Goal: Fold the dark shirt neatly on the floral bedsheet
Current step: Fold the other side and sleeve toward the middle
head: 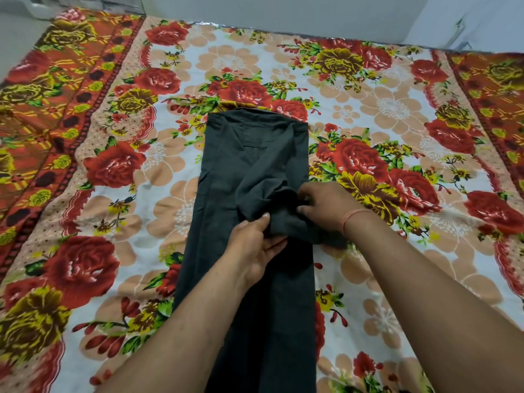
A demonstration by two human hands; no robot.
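Fingers (265, 222) of the left hand (252, 251) pinch a bunched fold of the dark shirt (226, 171), thumb on top and the other fingers curled beneath the cloth, so the hand is closed on the fabric. Across from it, the right hand (326, 208) has its fingers bent down onto the same bundle, thumb tucked toward the palm, gripping the sleeve (272, 199) where it lies gathered over the shirt's right side. Both hands sit close together, nearly touching, with the crumpled sleeve between them.

Both forearms reach in from the lower edge of the view, bare to the elbow. The left one rises from the bottom centre, crossing over the lower part of the shirt, wrist slightly bent so the palm faces right. The right one comes in from the lower right corner at a slant, wrist turned inward, with a thin pinkish thread band (351, 219) around it.

The shirt lies flat in the middle of the floral bedsheet (99, 165), folded into a long narrow strip running away from the person. Its collar end is farthest off, near a red rose in the print, and its lower end runs out of view at the bottom. The left side edge looks straight; the right side is lumpy where the sleeve is being held. A pale wall (255, 9) stands beyond the bed.
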